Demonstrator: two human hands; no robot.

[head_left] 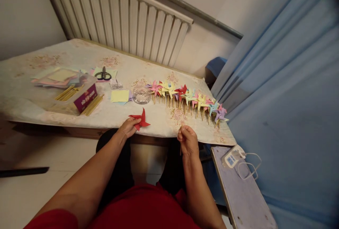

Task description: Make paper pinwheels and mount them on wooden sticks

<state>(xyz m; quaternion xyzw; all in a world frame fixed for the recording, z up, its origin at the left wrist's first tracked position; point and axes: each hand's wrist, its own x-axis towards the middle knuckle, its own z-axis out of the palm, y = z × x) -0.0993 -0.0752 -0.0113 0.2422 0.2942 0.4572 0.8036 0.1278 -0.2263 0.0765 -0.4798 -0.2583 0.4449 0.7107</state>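
My left hand pinches a red paper pinwheel at its middle, over the front edge of the table. To the right, also near that edge, my right hand is closed around a thin wooden stick, most of which my fingers hide. The pinwheel and the stick are apart. Beyond my hands is a clear round dish with small shiny pieces in it. Finished-looking pinwheels on sticks, in pink, yellow, red, blue and purple, lie in a row toward the right.
Left on the flowered tablecloth are a box of sticks, coloured paper sheets, black scissors, small white boxes and a yellow paper stack. A power strip with a white cable sits on a side bench.
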